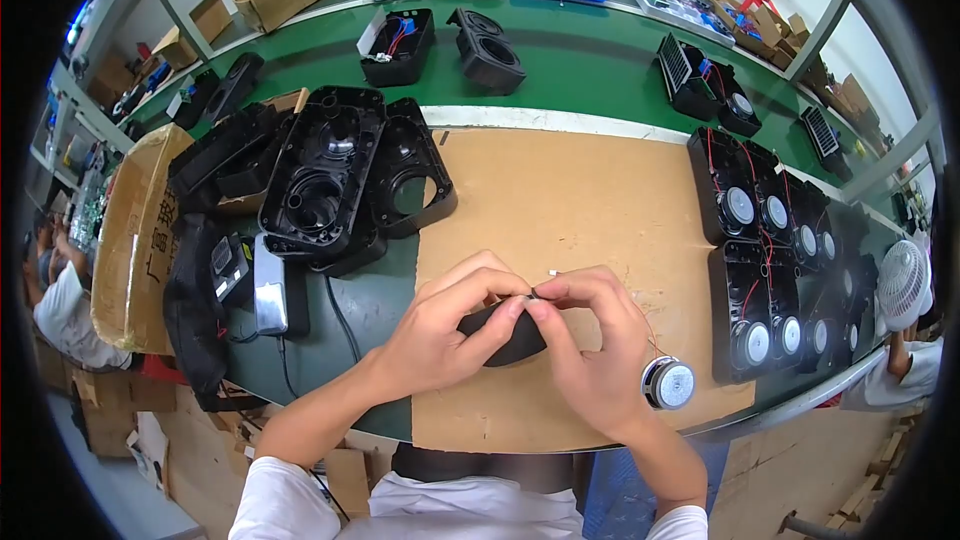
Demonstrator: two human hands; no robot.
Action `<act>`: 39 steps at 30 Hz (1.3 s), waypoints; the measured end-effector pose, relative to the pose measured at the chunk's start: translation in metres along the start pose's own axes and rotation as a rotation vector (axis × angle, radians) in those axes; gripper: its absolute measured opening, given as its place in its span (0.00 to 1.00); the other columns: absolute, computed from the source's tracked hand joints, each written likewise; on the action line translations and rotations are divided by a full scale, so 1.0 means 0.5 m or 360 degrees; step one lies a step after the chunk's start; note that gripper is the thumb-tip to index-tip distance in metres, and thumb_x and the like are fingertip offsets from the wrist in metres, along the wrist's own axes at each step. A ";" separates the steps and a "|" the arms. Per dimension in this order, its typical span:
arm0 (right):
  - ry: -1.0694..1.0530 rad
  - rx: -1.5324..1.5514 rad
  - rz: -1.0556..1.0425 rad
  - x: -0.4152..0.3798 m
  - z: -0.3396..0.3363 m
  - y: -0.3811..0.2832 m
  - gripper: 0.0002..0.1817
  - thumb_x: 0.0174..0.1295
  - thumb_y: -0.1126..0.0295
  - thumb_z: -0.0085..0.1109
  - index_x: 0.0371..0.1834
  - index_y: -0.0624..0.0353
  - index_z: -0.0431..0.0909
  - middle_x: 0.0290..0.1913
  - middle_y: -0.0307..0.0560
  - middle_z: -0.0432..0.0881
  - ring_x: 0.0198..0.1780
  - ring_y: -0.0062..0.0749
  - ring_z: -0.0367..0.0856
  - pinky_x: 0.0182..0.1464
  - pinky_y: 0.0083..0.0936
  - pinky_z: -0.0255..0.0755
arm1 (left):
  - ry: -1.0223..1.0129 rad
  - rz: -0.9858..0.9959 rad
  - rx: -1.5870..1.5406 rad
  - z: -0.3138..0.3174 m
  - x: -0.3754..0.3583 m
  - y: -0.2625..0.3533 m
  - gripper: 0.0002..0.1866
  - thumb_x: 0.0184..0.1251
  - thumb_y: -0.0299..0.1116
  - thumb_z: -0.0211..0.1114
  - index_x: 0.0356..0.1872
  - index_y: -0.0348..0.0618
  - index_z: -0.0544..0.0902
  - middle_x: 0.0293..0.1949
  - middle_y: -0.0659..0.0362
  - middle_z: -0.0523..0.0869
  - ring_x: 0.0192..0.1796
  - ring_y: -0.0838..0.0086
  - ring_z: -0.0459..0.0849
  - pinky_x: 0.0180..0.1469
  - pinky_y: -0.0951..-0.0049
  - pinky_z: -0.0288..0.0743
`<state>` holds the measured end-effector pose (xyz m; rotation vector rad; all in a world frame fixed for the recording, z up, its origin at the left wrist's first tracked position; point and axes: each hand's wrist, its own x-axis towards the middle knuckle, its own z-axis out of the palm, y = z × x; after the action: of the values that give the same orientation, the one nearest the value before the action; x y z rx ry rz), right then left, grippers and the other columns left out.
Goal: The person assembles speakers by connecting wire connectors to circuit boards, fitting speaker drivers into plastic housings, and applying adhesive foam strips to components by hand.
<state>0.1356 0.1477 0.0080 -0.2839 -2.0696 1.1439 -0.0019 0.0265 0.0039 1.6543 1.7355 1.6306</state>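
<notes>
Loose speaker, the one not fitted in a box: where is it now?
In the head view, the loose speaker lies on the cardboard sheet toward its front right, just right of the right hand and left of the black boxes.

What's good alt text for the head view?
A person's left hand holds a black part over a cardboard sheet, its fingers nearly meeting those of the right hand; a round speaker lies near the right. Black housings are heaped at picture left, speaker-fitted housings lined up at picture right.
</notes>
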 end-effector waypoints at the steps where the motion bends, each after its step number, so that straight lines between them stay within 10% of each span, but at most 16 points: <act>1: -0.0006 0.0065 0.0092 0.000 -0.001 -0.001 0.08 0.64 0.78 0.70 0.44 0.66 0.82 0.42 0.50 0.84 0.42 0.34 0.86 0.47 0.27 0.82 | 0.0000 -0.0001 -0.0002 -0.001 0.000 -0.001 0.05 0.71 0.20 0.64 0.45 0.33 0.82 0.38 0.54 0.82 0.37 0.71 0.81 0.39 0.74 0.76; 10: -0.0054 0.0669 0.0677 -0.001 -0.006 -0.002 0.07 0.72 0.75 0.64 0.47 0.68 0.83 0.45 0.47 0.87 0.47 0.24 0.86 0.52 0.24 0.80 | -0.0077 0.0039 0.0015 -0.011 0.006 -0.005 0.05 0.70 0.19 0.64 0.45 0.33 0.82 0.38 0.54 0.82 0.38 0.68 0.82 0.42 0.71 0.76; 39: -0.0084 0.0664 0.0325 0.004 -0.019 0.012 0.06 0.65 0.80 0.69 0.44 0.68 0.85 0.46 0.47 0.86 0.48 0.29 0.87 0.52 0.24 0.82 | -0.0165 -0.0253 -0.0287 -0.024 0.005 0.012 0.05 0.76 0.23 0.61 0.47 0.34 0.83 0.42 0.58 0.83 0.44 0.75 0.82 0.48 0.73 0.78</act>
<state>0.1399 0.1585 0.0074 -0.2661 -1.8190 1.6875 -0.0088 0.0208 0.0141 1.4529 1.5761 1.5504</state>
